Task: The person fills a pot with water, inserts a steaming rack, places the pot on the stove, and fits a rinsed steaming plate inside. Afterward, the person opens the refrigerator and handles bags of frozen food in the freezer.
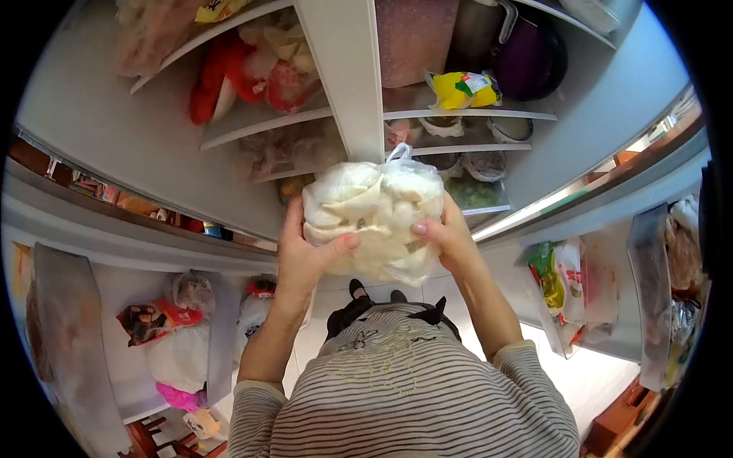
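Observation:
A clear plastic bag of pale, dumpling-like pieces [374, 217] is held up in the middle of the view, before the central divider of an open fridge. My left hand [305, 252] grips its left side, thumb across the front. On the right side my right hand [450, 237] presses it, with the thumb on the front. The other fingers of both hands are mostly hidden behind the bag. A knotted plastic loop [398, 153] stands up from the bag's top edge.
Left shelves hold red and clear bags [286, 84]. A yellow packet [463, 90], a purple container [531, 57] and bowls [509, 128] sit on the right shelves. Both open doors carry bins with packets, such as a red packet [164, 314] and a green packet [546, 271].

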Demonstrator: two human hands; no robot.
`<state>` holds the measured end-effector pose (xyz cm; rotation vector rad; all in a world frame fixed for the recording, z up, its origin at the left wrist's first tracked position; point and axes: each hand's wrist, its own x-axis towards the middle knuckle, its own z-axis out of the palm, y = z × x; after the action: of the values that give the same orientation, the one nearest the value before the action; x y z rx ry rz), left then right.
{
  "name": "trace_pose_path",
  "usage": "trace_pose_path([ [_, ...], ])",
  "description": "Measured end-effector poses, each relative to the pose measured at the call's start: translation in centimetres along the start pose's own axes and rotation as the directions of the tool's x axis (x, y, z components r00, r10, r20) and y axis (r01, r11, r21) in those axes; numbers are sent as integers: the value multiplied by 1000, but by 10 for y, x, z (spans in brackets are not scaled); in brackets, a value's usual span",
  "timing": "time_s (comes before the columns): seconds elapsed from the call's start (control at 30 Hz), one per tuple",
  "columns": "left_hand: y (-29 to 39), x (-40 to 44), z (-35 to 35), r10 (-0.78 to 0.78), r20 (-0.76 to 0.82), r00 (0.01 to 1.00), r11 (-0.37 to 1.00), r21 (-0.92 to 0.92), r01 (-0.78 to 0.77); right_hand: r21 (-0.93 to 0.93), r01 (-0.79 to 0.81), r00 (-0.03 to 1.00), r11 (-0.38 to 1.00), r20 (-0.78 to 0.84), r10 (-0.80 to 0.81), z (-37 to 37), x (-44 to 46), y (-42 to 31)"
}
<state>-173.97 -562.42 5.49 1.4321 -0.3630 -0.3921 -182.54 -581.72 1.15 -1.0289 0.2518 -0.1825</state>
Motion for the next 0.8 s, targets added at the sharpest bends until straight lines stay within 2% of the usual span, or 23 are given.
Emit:
trace_pose_path([
  [0.1, -18, -1, -11, -15, 58, 998, 996, -82, 19, -69, 53, 998, 996, -16, -54, 0, -10, 1],
  [0.3, -17, -8, -20, -96, 184, 978, 965, -222, 136, 22, 11, 1000, 1000, 27, -12, -5, -18, 10],
  [0.4, -25, -13, -15, -91, 86, 992, 993, -70, 97, -232, 146, 989, 962, 70, -134, -8, -17, 17],
  [0.5, -34, -23, -10, -85, 30, 996, 996, -36, 86, -235, 154, 987, 960, 85, -138, -13, -19, 22],
  [0.6, -56, -26, -7, -35, 74, 997, 999, -29, 37, -291, 185, 981, 939, 106, -160, -29, -23, 28],
  [0.7, -91, -22, 10, -321, 76, 944, 926, -184, 330, -214, -42, 997, 976, -73, 27, -40, -35, 32],
  [0.73, -114, -21, 12, -422, 71, 904, 891, -150, 428, -253, -64, 993, 965, -113, 36, -51, -39, 43],
  [0.8, -185, -19, 17, -450, 134, 883, 880, -99, 464, -322, -116, 980, 940, -192, 56, -81, -44, 73],
])
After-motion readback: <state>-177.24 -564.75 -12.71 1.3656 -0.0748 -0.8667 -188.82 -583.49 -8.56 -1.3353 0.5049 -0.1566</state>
